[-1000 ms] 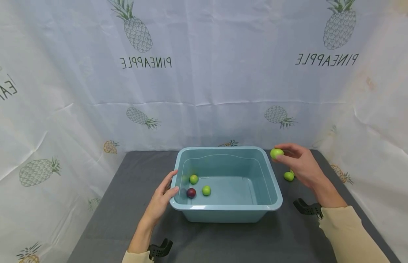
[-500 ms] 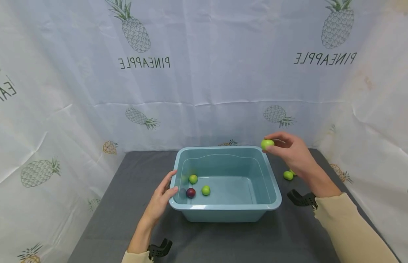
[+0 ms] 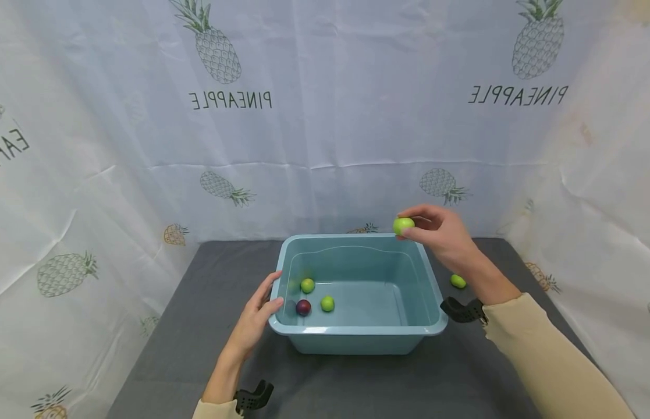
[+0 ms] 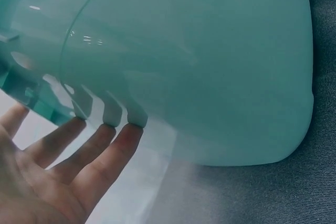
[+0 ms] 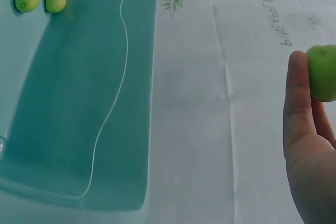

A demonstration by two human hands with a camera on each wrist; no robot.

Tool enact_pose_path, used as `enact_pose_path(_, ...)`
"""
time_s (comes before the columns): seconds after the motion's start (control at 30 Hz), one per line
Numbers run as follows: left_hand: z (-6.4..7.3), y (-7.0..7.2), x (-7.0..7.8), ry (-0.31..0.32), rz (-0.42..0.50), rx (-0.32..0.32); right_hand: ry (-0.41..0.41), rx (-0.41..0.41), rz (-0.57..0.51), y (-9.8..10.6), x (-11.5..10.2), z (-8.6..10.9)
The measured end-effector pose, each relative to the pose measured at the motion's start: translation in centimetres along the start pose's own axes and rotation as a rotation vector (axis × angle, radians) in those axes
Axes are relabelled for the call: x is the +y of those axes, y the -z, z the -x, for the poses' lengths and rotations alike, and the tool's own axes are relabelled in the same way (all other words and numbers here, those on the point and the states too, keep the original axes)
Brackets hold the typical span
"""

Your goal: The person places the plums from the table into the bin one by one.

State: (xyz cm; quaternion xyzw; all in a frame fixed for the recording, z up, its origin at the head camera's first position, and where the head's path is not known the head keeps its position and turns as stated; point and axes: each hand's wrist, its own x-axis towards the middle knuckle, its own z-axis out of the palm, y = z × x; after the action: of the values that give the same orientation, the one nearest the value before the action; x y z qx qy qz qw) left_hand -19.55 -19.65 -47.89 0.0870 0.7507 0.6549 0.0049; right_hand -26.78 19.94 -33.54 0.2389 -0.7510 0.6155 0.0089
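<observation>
My right hand (image 3: 434, 233) pinches a small round green fruit (image 3: 404, 226) between thumb and fingertips, raised at the far right part of the light blue basin's rim (image 3: 356, 330). The right wrist view shows that fruit (image 5: 323, 74) smooth and bright green. My left hand (image 3: 254, 314) holds the basin's left rim, thumb over it; its other fingers (image 4: 100, 169) lie spread, fairly straight, tips on the outer wall. Inside the basin, toward the left, sit a dark red plum-like fruit (image 3: 304, 307) and two green fruits, one farther back (image 3: 307, 285) and one nearer (image 3: 327, 303).
Another green fruit (image 3: 458, 281) lies on the dark grey cloth (image 3: 199, 337) right of the basin, close to my right forearm. A white pineapple-print curtain (image 3: 325, 128) stands behind and along both sides.
My right hand has moved left and upward with the green fruit, from beside the basin to its far right rim. The left hand and basin stay put.
</observation>
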Motion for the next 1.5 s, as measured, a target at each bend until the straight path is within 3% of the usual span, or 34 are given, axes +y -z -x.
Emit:
enact_pose_path(0.33, -0.1, -0.2, 0.3, 0.014, -0.003, -0.005, -0.021, -0.063, -0.045, -2.3, -0.9, -2.1)
enact_pose_path(0.77, 0.2, 0.2, 0.3, 0.003, -0.012, -0.002, -0.005, -0.176, -0.069, -6.0, 0.0, -5.1)
enact_pose_path(1.1, 0.2, 0.0, 0.5, 0.007, -0.012, -0.001, 0.005, -0.230, -0.012, -8.7, 2.4, -6.2)
enact_pose_path(1.5, 0.3, -0.1, 0.2, 0.003, -0.011, 0.006, -0.054, -0.322, 0.079, -10.5, 6.1, -6.4)
